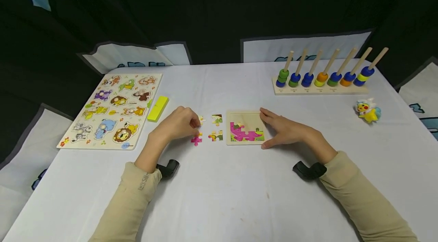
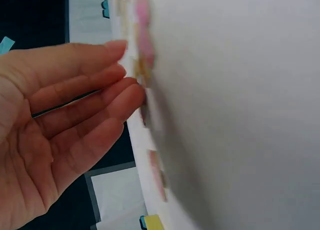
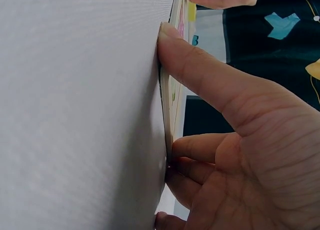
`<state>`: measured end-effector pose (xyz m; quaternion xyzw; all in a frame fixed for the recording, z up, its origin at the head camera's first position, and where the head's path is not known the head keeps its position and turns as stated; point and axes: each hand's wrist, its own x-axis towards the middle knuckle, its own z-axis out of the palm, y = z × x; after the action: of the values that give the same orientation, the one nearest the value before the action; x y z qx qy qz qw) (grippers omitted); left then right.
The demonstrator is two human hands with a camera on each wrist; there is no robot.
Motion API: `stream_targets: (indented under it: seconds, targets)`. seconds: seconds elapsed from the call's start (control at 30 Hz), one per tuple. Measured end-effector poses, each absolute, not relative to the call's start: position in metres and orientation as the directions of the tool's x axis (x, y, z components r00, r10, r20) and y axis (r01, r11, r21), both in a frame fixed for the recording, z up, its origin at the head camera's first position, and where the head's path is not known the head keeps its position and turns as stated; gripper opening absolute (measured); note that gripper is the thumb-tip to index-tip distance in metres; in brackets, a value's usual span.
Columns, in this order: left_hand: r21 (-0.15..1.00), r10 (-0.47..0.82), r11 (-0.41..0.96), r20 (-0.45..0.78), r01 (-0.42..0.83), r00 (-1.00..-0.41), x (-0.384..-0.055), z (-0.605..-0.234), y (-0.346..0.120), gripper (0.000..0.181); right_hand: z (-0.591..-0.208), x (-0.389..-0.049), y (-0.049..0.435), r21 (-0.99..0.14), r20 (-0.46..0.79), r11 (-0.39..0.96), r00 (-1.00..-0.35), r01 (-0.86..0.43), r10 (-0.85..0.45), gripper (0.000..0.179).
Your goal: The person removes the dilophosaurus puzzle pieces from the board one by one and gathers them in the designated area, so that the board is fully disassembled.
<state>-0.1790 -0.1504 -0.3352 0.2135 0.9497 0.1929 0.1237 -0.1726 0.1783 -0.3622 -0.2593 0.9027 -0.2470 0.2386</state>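
In the head view my left hand (image 1: 181, 123) is over the loose jigsaw pieces, fingertips right at a pink jigsaw piece (image 1: 196, 141) on the table. The left wrist view shows this hand (image 2: 75, 109) with thumb and fingers apart and the fingers only slightly bent. Beside it lie two green-and-brown pieces (image 1: 217, 120) and a partly covered yellowish one. My right hand (image 1: 285, 130) holds a square wooden puzzle tray (image 1: 244, 113) by its right side, thumb at the near corner and forefinger at the far corner. A pink dinosaur picture (image 1: 244, 133) partly fills the tray.
An animal picture board (image 1: 118, 111) lies at the left, with a yellow block (image 1: 158, 109) beside it. At the back right stands a peg rack (image 1: 321, 89) with coloured beads. A small yellow-and-white figurine (image 1: 368, 111) stands in front of its right end.
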Motion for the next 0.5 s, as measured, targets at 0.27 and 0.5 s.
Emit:
stream_targets:
  seconds: [0.27, 0.5]
  targets:
    - [0.496, 0.423, 0.823, -0.213, 0.276, -0.880, -0.193, -0.320, -0.132, 0.016, -0.362, -0.173, 0.178, -0.571, -0.301, 0.742, -0.751, -0.352, -0.587, 0.103]
    - [0.558, 0.483, 0.778, -0.235, 0.290, -0.843, -0.209, -0.321, -0.097, 0.020, -0.362, -0.173, 0.178, -0.569, -0.311, 0.748, -0.752, -0.343, -0.581, 0.103]
